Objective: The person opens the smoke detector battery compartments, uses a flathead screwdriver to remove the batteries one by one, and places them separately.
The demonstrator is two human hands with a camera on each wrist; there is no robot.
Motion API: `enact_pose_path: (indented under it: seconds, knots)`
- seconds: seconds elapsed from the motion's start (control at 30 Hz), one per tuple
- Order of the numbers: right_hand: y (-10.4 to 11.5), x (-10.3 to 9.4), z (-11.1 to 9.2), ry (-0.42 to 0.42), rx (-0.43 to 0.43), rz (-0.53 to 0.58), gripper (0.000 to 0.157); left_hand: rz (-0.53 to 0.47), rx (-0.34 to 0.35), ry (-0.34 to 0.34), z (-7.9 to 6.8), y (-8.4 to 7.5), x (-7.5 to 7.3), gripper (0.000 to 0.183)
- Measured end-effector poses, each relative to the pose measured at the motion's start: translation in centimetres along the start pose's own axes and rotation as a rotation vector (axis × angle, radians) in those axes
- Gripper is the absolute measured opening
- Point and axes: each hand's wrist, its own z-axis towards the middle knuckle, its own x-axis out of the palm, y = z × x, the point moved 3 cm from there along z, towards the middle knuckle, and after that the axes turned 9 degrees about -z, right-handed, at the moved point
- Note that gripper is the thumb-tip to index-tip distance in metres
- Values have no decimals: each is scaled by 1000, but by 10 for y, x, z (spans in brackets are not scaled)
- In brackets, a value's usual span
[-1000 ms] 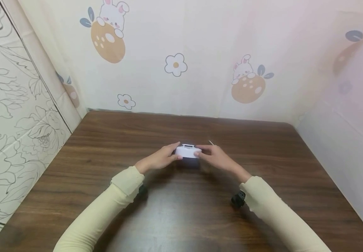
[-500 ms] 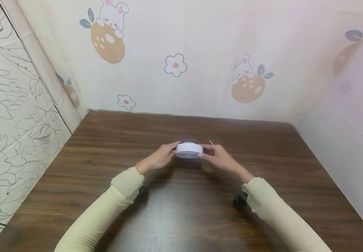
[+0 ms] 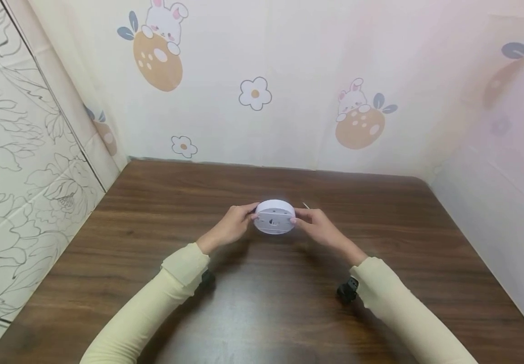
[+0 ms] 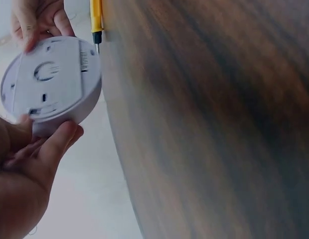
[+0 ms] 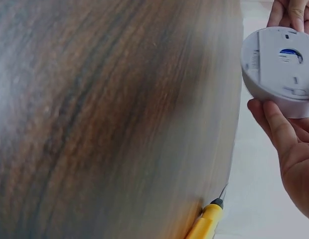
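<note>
A round white plastic device [image 3: 275, 217], which looks like a smoke detector, is held up over the table between both hands. Its flat back faces me, showing a raised plate with slots and a round opening. My left hand [image 3: 231, 226] grips the left rim, thumb on the back and fingers at the side. From the right, my right hand [image 3: 318, 227] pinches the opposite rim in the same way. In the right wrist view, something blue and white shows inside the opening of the device [image 5: 284, 67]. The device's front is hidden.
A yellow-handled screwdriver [image 5: 209, 219] with a black collar lies on the brown wood-grain table [image 3: 262, 303] beyond my right hand, its handle mostly hidden in the head view. A patterned curtain [image 3: 262, 136] hangs behind the table's far edge.
The white device has tilted from edge-on to showing its flat back. Both hands keep their grip at its sides and have hardly shifted.
</note>
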Motion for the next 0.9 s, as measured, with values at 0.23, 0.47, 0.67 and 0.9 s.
enact_pose_path:
  seconds: [0.23, 0.47, 0.67, 0.9]
  knots:
    - [0, 1, 0, -13, 24, 4, 39, -50, -64, -129, -1, -1, -4, 27]
    - [1, 4, 1, 1, 64, 145, 38, -218, -195, -216, -4, 4, -6, 23]
    - [2, 6, 1, -7, 128, 219, 38, -266, -253, -225, -6, 5, -6, 24]
    - [2, 8, 2, 9, 188, 213, 40, -268, -324, -223, -6, 5, -4, 23]
